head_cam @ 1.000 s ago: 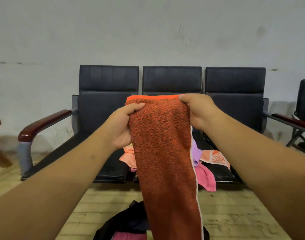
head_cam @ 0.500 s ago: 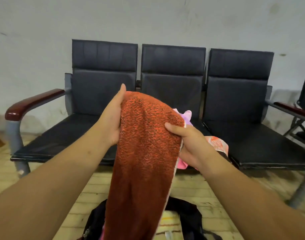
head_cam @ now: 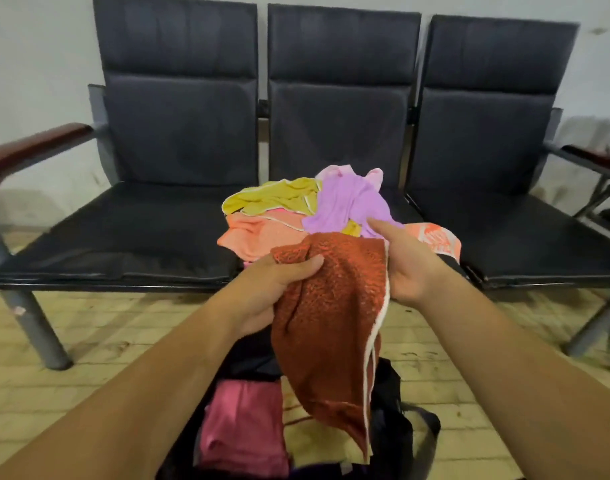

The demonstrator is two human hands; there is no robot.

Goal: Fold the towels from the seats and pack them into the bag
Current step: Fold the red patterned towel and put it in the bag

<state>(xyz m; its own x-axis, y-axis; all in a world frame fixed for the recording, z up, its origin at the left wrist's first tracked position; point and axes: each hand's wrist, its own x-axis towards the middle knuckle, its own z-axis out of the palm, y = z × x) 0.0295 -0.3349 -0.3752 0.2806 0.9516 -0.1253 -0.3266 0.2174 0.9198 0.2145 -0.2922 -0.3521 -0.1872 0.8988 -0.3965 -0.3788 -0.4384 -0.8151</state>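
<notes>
A rust-orange towel (head_cam: 334,323) with a white edge hangs folded between my hands, above the black bag (head_cam: 397,420) on the floor. My left hand (head_cam: 279,289) grips its upper left corner, thumb on top. My right hand (head_cam: 405,268) holds its upper right edge, fingers behind the cloth. The open bag holds a folded pink towel (head_cam: 243,427) and a pale yellow one (head_cam: 317,441). On the middle seat lies a loose heap: a yellow towel (head_cam: 272,200), a lilac one (head_cam: 348,202), a peach one (head_cam: 258,237) and an orange-white patterned one (head_cam: 433,239).
A row of three black padded seats (head_cam: 123,230) on grey metal legs stands against a white wall, with dark red armrests (head_cam: 30,150) at both ends. The floor is pale wood planks. Another chair frame shows at the far right edge.
The view has tipped down and nearer the seats. My hands have lowered the orange towel toward the bag, and my right hand has moved to the towel's upper right edge.
</notes>
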